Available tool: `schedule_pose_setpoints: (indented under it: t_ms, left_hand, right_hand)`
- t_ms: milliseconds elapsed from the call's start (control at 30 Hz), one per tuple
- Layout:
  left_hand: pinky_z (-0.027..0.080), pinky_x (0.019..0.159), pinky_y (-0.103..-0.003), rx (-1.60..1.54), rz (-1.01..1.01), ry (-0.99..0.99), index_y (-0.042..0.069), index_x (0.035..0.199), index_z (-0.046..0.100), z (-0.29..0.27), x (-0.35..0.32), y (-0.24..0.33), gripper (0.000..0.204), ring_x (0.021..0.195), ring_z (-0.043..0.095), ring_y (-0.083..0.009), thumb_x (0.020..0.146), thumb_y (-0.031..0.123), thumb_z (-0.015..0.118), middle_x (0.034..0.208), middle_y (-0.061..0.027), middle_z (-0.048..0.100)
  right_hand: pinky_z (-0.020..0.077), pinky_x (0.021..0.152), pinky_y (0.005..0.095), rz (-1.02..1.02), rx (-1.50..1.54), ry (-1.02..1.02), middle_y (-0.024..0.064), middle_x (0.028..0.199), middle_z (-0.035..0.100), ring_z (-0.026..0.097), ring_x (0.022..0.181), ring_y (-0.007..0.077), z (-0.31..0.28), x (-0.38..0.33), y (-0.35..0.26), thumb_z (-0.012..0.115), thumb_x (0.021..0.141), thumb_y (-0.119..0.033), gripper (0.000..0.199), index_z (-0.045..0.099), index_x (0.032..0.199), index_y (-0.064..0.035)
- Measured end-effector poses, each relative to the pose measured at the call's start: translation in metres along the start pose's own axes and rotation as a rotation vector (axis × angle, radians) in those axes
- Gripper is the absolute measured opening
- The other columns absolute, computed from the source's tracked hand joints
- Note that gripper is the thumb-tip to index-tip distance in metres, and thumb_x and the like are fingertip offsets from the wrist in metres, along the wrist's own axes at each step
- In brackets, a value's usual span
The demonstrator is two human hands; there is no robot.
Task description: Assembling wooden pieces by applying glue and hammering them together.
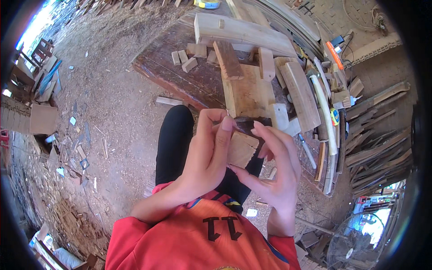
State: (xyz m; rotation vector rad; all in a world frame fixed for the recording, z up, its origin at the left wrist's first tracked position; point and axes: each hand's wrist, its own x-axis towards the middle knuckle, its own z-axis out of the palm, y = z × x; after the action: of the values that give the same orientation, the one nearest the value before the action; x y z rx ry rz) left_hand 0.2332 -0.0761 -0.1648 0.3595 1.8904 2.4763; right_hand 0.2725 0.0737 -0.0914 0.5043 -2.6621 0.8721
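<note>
A small pale wooden block [241,149] with a jagged edge is held between both hands in front of my chest. My left hand [207,155] grips it from the left, fingers curled over its top. My right hand [274,164] holds it from the right and below, thumb under the block. Beyond the hands stands a dark wooden workbench [189,78] carrying a pale plank [247,92] and several small offcuts [184,58].
Long timber pieces [245,31] and a curved board [300,94] lie on the bench. A yellow tape measure [335,116] and an orange tool [334,54] sit at the right. Stacked slats [378,139] lean at right, a fan [355,240] below. Sawdust-strewn ground [103,103] spreads left.
</note>
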Motion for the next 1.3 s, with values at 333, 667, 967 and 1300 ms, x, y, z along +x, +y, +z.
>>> schedule_pose_setpoints:
  t_ms: [333, 667, 967, 1300]
  left_hand:
    - [0.04, 0.079, -0.021, -0.045, -0.069, 0.035, 0.005, 0.121, 0.045, -0.009, -0.002, -0.004, 0.016, 0.088, 0.047, -0.0041, 0.113, 0.016, 0.039, 0.106, -0.001, 0.052]
    - [0.041, 0.07, -0.023, -0.075, -0.038, 0.026, 0.002, 0.121, 0.044, -0.011, -0.003, -0.007, 0.019, 0.078, 0.049, -0.0052, 0.112, 0.019, 0.041, 0.093, -0.0031, 0.056]
    - [0.043, 0.062, -0.023, -0.065, 0.016, 0.066, 0.001, 0.121, 0.044, -0.012, -0.002, -0.014, 0.021, 0.073, 0.052, -0.005, 0.112, 0.019, 0.042, 0.089, -0.0065, 0.062]
    - [0.042, 0.058, -0.026, -0.006, -0.036, 0.0, 0.001, 0.12, 0.044, -0.014, -0.011, -0.024, 0.021, 0.065, 0.053, -0.0063, 0.112, 0.019, 0.044, 0.078, -0.0075, 0.064]
  right_hand:
    - [0.0602, 0.073, 0.0334, -0.172, -0.094, 0.087, 0.0116, 0.104, 0.07, 0.072, 0.088, 0.0246, 0.014, 0.005, 0.014, 0.095, 0.064, -0.017, 0.054, 0.068, 0.108, -0.0011]
    - [0.0605, 0.071, 0.0337, -0.227, -0.094, 0.1, 0.0103, 0.101, 0.07, 0.072, 0.084, 0.0241, 0.017, 0.008, 0.017, 0.095, 0.063, -0.017, 0.056, 0.069, 0.109, -0.0016]
    - [0.056, 0.08, 0.0393, -0.194, -0.097, 0.047, 0.0116, 0.108, 0.067, 0.068, 0.095, 0.0297, 0.019, 0.011, 0.019, 0.094, 0.061, -0.018, 0.06, 0.069, 0.114, -0.0037]
    - [0.0552, 0.073, 0.037, -0.216, -0.136, 0.066, 0.0087, 0.098, 0.066, 0.067, 0.085, 0.0268, 0.02, -0.004, 0.025, 0.095, 0.061, -0.021, 0.056, 0.068, 0.106, -0.0031]
